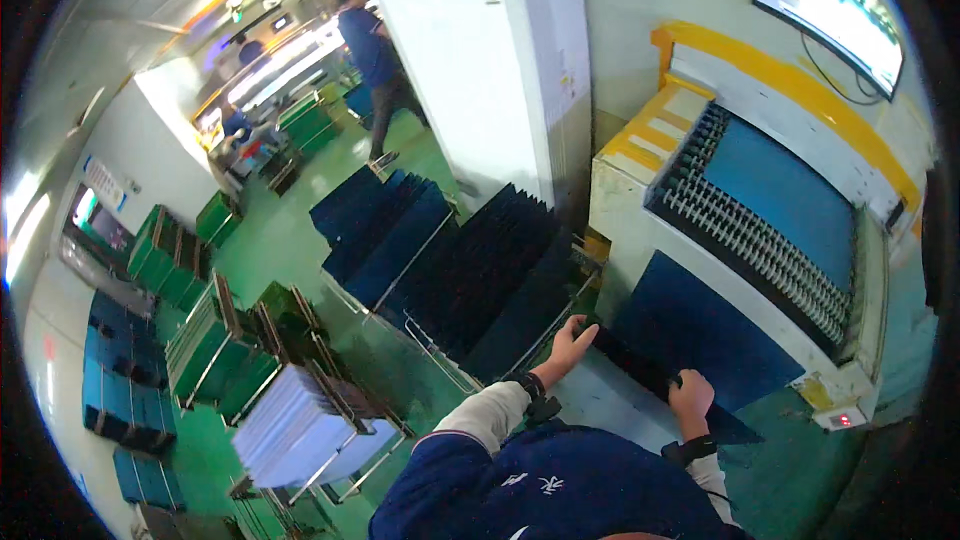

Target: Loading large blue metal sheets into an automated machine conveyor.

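Observation:
My left hand (568, 348) and my right hand (692, 400) are closed on the two ends of a long dark edge, which looks like the top of one or more flat panels (636, 364). How many panels there are cannot be made out. A pale grey-blue surface (620, 410) shows just below this edge, between my hands and body. Beyond my hands, a dark blue panel (712, 325) stands tilted against the front of a white roller machine (625, 185). On the machine's bed, behind rows of rollers (750, 255), lies a blue sheet (780, 185).
Wire racks of dark blue panels (490, 275) stand close on my left. Farther left are a rack of pale panels (300, 425) and green racks (215, 345). A tall white cabinet (460, 60) rises ahead. A person (370, 60) is beyond it. A screen (835, 10) hangs upper right.

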Demonstrator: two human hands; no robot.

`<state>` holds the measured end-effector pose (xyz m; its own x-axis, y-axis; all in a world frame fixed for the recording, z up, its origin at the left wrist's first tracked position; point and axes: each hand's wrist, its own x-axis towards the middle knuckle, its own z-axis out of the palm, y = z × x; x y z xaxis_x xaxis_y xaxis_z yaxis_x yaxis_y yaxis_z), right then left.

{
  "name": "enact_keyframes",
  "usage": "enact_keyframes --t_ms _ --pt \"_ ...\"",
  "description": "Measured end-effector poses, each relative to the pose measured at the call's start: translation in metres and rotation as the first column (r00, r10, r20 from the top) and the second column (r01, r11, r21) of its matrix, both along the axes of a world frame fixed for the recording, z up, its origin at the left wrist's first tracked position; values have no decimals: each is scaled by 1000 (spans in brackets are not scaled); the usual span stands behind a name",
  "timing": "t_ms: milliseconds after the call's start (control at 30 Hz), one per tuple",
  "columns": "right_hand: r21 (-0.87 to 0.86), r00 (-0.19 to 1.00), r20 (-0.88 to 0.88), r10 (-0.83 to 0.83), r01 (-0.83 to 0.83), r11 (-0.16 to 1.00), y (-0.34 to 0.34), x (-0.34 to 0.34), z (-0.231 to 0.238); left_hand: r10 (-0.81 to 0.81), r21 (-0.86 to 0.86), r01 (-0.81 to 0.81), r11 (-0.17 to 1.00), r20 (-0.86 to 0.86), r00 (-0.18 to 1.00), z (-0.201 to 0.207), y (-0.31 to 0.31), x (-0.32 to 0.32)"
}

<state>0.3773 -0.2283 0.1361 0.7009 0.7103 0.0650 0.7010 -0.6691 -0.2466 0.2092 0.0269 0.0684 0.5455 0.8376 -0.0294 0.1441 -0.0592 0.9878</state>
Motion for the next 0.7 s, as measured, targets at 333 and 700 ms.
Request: enact_keyframes --t_ms 333,700 --pt "-42 1000 -12 -14 14 999 2 4 6 -46 -27 44 999 -57 997 36 -3 -1" --pt "-17 1000 -10 -11 11 1000 2 3 2 -57 4 58 998 -89 994 25 1 1"
